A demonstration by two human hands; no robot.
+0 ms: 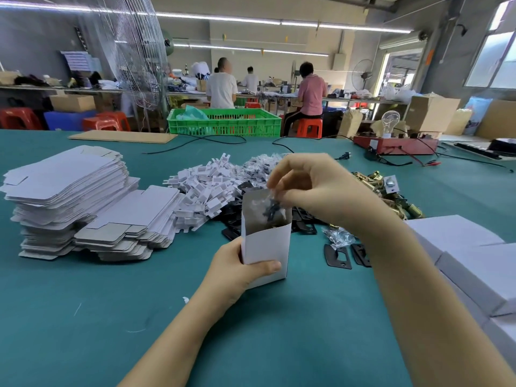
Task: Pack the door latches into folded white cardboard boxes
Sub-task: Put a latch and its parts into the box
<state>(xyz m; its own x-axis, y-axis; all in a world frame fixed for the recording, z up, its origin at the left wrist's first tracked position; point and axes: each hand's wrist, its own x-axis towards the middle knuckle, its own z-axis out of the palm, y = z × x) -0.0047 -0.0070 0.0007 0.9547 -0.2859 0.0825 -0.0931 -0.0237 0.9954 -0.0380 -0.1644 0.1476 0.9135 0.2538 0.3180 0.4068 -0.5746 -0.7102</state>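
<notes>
Both hands (243,263) hold a box (265,241) over teal table (83,317).

Workshop with ceiling strip lights (223,18), right-side windows (494,57), grey walls (36,46).

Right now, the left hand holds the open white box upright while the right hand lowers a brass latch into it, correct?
Not quite. The head view shows the right hand lowering a small clear bag of dark parts, not a brass latch; the brass latches lie on the table behind it. The rest holds: the left hand holds the open white box upright.
</notes>
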